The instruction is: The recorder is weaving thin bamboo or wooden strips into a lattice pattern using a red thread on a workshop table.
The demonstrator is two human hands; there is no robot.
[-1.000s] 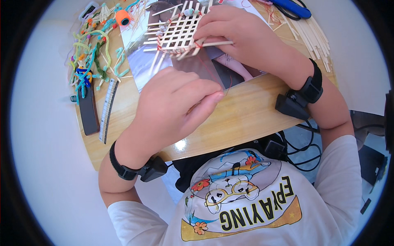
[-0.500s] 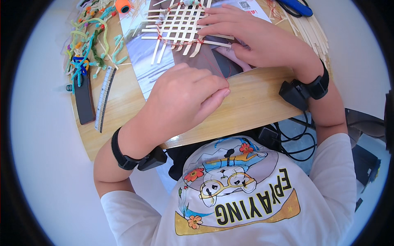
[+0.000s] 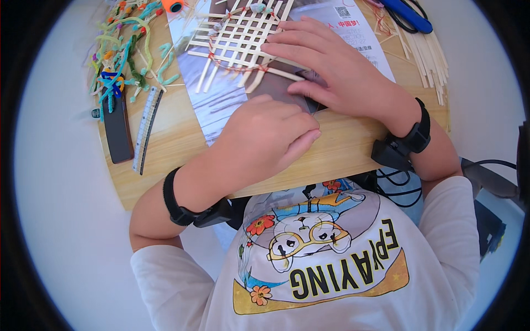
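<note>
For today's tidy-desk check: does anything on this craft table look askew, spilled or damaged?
The pipe cleaners lie in a tangled heap at the table's far left corner. The stick lattice sits skewed, its stick ends uneven. Loose sticks fan out at the right edge. Nothing looks broken or spilled.

1 head-worn fisheye view — steeply down, close over the wooden table point(image 3: 165, 160).

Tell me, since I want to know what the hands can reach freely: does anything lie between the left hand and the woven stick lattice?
Nothing visible does. The left hand rests curled on the glossy sheet just below the woven stick lattice; only bare sheet separates them. The right hand already lies flat on the lattice's right edge.
</note>
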